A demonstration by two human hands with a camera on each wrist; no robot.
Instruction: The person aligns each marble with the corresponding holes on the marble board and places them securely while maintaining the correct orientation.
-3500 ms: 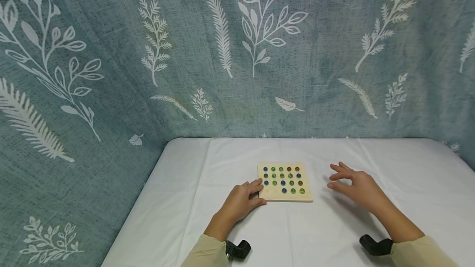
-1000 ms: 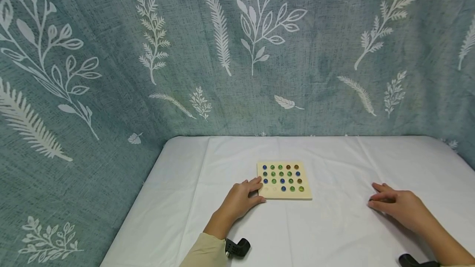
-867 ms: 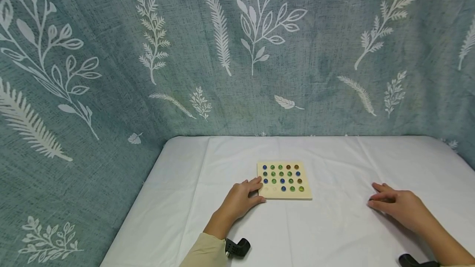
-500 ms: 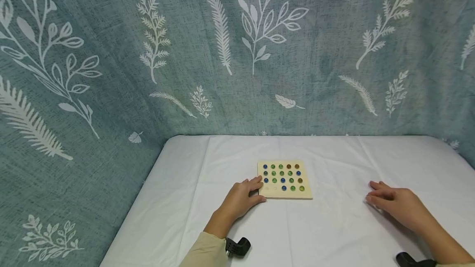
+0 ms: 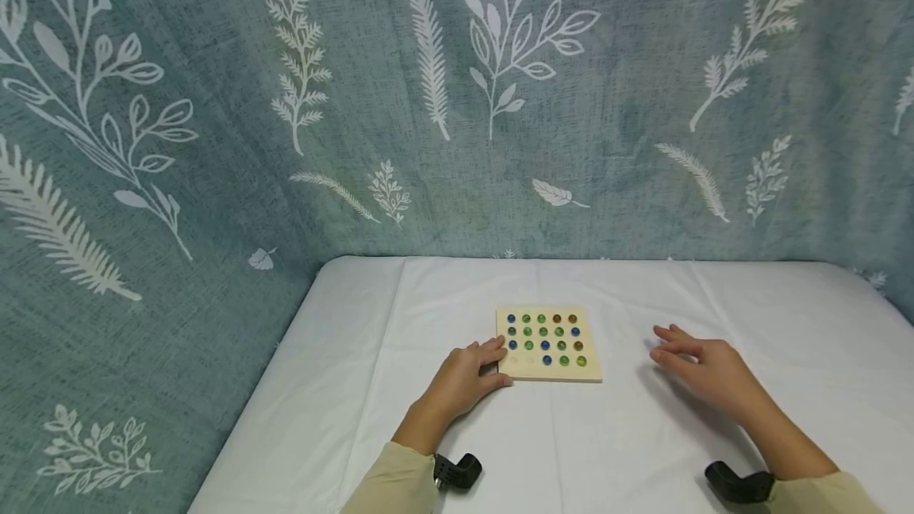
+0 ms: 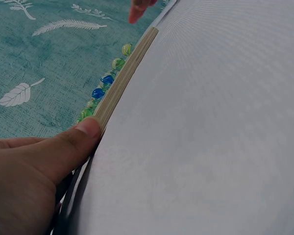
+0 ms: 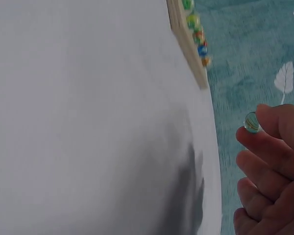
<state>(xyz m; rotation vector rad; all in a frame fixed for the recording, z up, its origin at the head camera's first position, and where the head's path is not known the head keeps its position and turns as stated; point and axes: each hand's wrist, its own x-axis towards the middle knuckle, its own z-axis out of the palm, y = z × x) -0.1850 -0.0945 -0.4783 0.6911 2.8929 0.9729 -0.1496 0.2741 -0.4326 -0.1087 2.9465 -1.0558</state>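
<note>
A pale wooden board point(image 5: 550, 373) lies on the white cloth, bearing rows of green, blue and brown glass marbles point(image 5: 545, 346). Two hollows at the left of its front row hold no marble. My left hand point(image 5: 460, 379) grips the board's front left corner, fingers over the left edge and thumb at the front; in the left wrist view that thumb point(image 6: 90, 126) presses the board's side. Off to the right of the board, my right hand point(image 5: 707, 367) is raised above the cloth. Between thumb and index finger it pinches a clear marble point(image 7: 252, 122) with a greenish swirl.
The white cloth point(image 5: 400, 324) covers the tabletop. Behind and to the left hangs a blue-green curtain point(image 5: 457, 205) with a white leaf print. A black wrist device point(image 5: 460, 473) is worn on the left arm, and another black device point(image 5: 739, 484) on the right.
My right hand went out to the right and down near the cloth, then came up and back left towards the board, now with a marble. The left hand stays on the board.
</note>
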